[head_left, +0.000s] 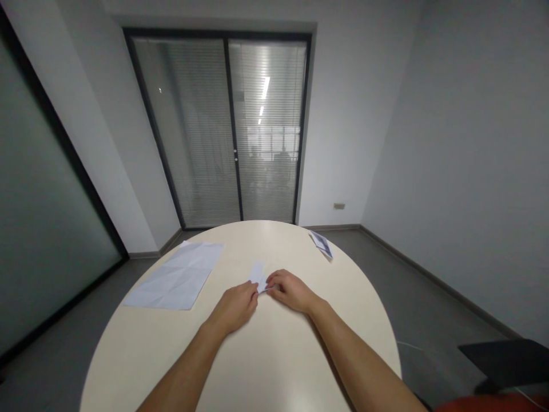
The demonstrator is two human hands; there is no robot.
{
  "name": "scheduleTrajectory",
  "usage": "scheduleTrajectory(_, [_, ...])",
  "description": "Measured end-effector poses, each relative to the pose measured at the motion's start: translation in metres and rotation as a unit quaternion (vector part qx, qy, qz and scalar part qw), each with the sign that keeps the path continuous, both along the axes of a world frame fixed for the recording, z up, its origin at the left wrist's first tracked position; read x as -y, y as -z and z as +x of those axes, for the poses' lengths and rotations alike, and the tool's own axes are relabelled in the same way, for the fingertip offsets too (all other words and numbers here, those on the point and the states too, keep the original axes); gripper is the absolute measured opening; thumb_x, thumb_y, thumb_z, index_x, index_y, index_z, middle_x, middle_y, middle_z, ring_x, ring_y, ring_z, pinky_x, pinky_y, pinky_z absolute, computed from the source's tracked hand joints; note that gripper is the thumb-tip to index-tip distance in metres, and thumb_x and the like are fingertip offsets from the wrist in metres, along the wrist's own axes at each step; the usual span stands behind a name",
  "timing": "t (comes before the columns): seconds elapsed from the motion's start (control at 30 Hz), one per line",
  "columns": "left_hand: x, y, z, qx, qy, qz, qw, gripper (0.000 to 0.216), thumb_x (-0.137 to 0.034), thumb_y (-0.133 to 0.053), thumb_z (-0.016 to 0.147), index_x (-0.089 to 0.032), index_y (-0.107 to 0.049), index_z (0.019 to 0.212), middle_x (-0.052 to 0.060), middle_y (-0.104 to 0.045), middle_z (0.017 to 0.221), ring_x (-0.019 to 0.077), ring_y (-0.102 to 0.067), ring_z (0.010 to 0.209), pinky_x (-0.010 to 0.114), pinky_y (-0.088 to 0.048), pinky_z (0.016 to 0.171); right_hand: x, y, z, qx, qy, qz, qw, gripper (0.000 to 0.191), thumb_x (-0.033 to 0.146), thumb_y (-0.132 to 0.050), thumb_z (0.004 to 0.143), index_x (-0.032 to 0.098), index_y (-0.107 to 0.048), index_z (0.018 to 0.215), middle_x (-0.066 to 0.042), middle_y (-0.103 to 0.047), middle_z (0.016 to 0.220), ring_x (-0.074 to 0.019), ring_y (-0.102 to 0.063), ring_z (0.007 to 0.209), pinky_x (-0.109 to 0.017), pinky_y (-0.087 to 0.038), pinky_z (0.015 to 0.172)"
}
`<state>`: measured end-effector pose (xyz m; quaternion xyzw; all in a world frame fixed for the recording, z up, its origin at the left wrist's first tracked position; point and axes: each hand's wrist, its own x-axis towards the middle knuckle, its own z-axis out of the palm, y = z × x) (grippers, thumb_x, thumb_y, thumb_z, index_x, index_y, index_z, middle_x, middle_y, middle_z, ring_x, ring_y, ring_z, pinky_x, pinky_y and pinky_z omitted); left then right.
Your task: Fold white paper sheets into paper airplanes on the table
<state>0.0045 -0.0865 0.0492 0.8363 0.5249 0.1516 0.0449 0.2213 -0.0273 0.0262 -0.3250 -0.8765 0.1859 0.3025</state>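
A small folded piece of white paper [258, 274] lies on the round cream table [257, 366], just past my fingers. My left hand [235, 308] has its fingers curled and pinches the near edge of that paper. From the other side, my right hand [288, 289] pinches the same paper with closed fingers. The two hands meet at the paper near the table's middle.
A large creased white sheet [178, 274] lies flat at the table's left. A small folded printed paper [321, 244] rests near the far right edge. Glass doors with blinds [227, 131] stand beyond the table. A dark chair part [506, 355] shows at lower right.
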Motion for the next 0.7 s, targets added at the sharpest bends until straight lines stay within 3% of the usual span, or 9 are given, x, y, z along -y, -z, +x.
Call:
scheduleTrajectory(0.13, [-0.001,0.002,0.001,-0.013,-0.012,0.008,1.000,0.031,-0.022,-0.041,0.097,-0.021,-0.067,0.114,0.009,-0.074,0.111,0.0239,-0.069,0.104,0.034,-0.048,0.090,0.002,-0.003,-0.001,-0.007,-0.008,0.011,1.000,0.005,0.023,-0.066,0.088,0.020,-0.069,0.090,-0.005,-0.072,0.097,-0.0203,-0.064,0.096,-0.032,-0.047,0.090])
scheduleTrajectory(0.33, [-0.002,0.009,-0.005,0.028,0.023,-0.003,0.999,0.026,-0.029,-0.053,0.094,-0.023,-0.065,0.117,0.007,-0.072,0.118,0.0237,-0.066,0.110,0.033,-0.047,0.095,0.006,-0.009,0.000,-0.006,-0.003,0.020,1.000,0.002,0.024,-0.069,0.085,0.021,-0.070,0.085,-0.004,-0.073,0.095,-0.0213,-0.064,0.101,-0.033,-0.047,0.093])
scheduleTrajectory(0.53, [-0.005,0.015,-0.008,0.113,0.034,-0.011,0.993,0.028,-0.020,-0.048,0.094,-0.026,-0.067,0.114,0.003,-0.074,0.116,0.0202,-0.068,0.107,0.029,-0.048,0.093,0.004,-0.009,0.001,0.024,-0.029,0.040,0.998,0.043,0.033,-0.076,0.080,0.020,-0.068,0.120,-0.010,-0.071,0.120,-0.0270,-0.060,0.117,-0.039,-0.043,0.104])
scheduleTrajectory(0.7, [-0.005,0.014,-0.005,0.172,0.043,-0.013,0.984,0.026,-0.022,-0.047,0.095,-0.025,-0.067,0.112,0.003,-0.074,0.110,0.0182,-0.068,0.102,0.027,-0.047,0.090,0.002,-0.008,0.002,0.066,-0.001,0.039,0.997,0.023,0.016,-0.059,0.089,0.024,-0.072,0.106,-0.005,-0.074,0.106,-0.0220,-0.064,0.109,-0.041,-0.037,0.106])
